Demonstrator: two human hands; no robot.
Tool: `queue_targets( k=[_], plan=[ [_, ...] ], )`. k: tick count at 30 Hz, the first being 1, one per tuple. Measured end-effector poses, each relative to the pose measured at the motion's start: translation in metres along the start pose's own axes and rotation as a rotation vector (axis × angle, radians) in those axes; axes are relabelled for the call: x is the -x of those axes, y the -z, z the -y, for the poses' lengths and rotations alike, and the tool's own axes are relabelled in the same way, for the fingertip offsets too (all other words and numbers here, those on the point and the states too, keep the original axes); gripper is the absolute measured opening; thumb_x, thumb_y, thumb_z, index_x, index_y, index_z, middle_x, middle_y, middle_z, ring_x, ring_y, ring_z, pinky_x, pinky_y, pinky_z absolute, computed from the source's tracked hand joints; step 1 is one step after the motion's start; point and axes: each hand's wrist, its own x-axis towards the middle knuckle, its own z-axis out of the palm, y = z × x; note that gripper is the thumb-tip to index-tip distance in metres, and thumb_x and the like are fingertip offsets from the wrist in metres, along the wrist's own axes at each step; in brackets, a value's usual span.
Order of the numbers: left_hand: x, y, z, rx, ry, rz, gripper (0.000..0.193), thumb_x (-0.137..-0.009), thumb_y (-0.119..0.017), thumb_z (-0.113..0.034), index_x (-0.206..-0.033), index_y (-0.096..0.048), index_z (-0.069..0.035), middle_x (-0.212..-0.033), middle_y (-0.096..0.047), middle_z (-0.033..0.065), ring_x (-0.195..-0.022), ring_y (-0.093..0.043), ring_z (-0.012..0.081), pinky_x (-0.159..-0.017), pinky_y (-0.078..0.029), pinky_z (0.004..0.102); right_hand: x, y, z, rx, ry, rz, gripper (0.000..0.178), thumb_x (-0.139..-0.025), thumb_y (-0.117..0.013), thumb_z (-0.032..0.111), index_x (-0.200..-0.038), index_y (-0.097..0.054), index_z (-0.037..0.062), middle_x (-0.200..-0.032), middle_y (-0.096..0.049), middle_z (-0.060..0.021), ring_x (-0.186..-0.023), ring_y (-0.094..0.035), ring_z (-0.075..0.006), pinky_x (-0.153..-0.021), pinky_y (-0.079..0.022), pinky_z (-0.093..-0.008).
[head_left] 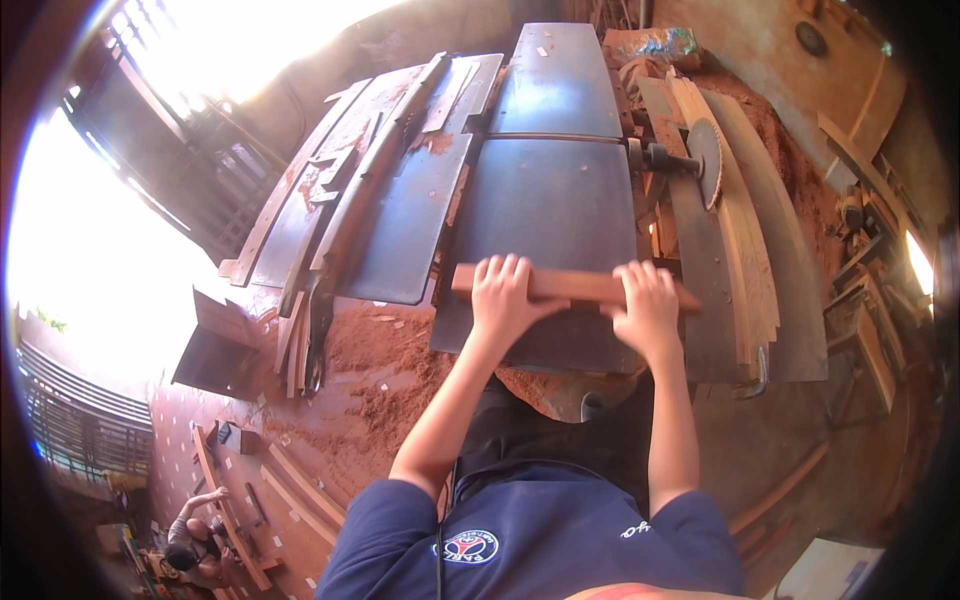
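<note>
A short reddish-brown wooden board [575, 284] lies crosswise over the near end of a dark metal machine table [545, 195]. My left hand [503, 295] is closed on the board towards its left end, fingers over the far edge and thumb along the near side. Nearer the right end, my right hand [645, 308] grips it the same way. The board's right tip reaches past the table's edge. A slot across the metal surface lies beyond my hands.
A toothed circular saw blade [707, 165] stands exposed on a shaft to the right, beside long planks [745, 250]. A second metal table [400, 240] is on the left. Sawdust [385, 360] covers the floor. At lower left a person [200, 535] handles a long timber.
</note>
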Motion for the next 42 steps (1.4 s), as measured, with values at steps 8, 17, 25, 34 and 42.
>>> queue_targets(
  k=[8,17,25,34,42],
  plan=[
    [0.040,0.048,-0.028,0.124,-0.019,0.039,0.054,-0.084,-0.079,-0.064,-0.085,-0.065,-0.011,-0.089,-0.065,0.0045,-0.094,-0.064,0.0264,-0.092,-0.046,0.0436,0.072,0.036,0.046,-0.014,-0.050,-0.019,0.056,-0.071,-0.094,0.024,-0.116,-0.065,0.0074,-0.107,-0.065,-0.0052,-0.105,-0.063,-0.0254,-0.094,-0.045,-0.0432],
    [-0.019,0.044,-0.009,0.130,0.212,0.303,0.051,-0.087,-0.081,-0.057,-0.089,-0.072,-0.007,-0.082,-0.076,0.0081,-0.091,-0.074,0.0287,-0.095,-0.047,0.0430,0.008,-0.006,0.000,0.018,0.067,-0.073,0.049,-0.075,-0.088,0.015,-0.118,-0.065,0.0093,-0.113,-0.066,-0.0038,-0.110,-0.065,-0.0237,-0.099,-0.046,-0.0414],
    [0.024,0.044,-0.015,0.168,0.024,0.115,0.046,-0.082,-0.090,-0.045,-0.110,-0.075,-0.012,-0.113,-0.078,0.0035,-0.117,-0.071,0.0237,-0.108,-0.039,0.0444,0.054,0.004,0.017,-0.026,0.041,-0.275,0.053,-0.073,-0.092,0.011,-0.122,-0.070,0.0119,-0.121,-0.067,-0.0044,-0.124,-0.065,-0.0253,-0.109,-0.048,-0.0455],
    [0.048,0.029,-0.013,0.270,0.046,-0.001,0.041,-0.073,-0.095,-0.034,-0.106,-0.081,-0.015,-0.127,-0.074,0.0017,-0.128,-0.063,0.0250,-0.110,-0.036,0.0476,0.062,0.020,0.009,-0.149,0.036,-0.217,0.037,-0.080,-0.090,0.022,-0.113,-0.078,0.0122,-0.125,-0.071,-0.0056,-0.124,-0.066,-0.0289,-0.109,-0.050,-0.0455],
    [0.021,0.004,0.011,0.337,0.014,0.058,0.040,-0.074,-0.094,-0.033,-0.102,-0.074,-0.012,-0.121,-0.072,0.0046,-0.127,-0.062,0.0304,-0.110,-0.034,0.0496,0.040,-0.012,0.002,0.035,0.035,-0.189,0.051,-0.084,-0.088,0.026,-0.134,-0.078,0.0283,-0.133,-0.071,-0.0066,-0.129,-0.064,-0.0274,-0.115,-0.045,-0.0495]
  ],
)
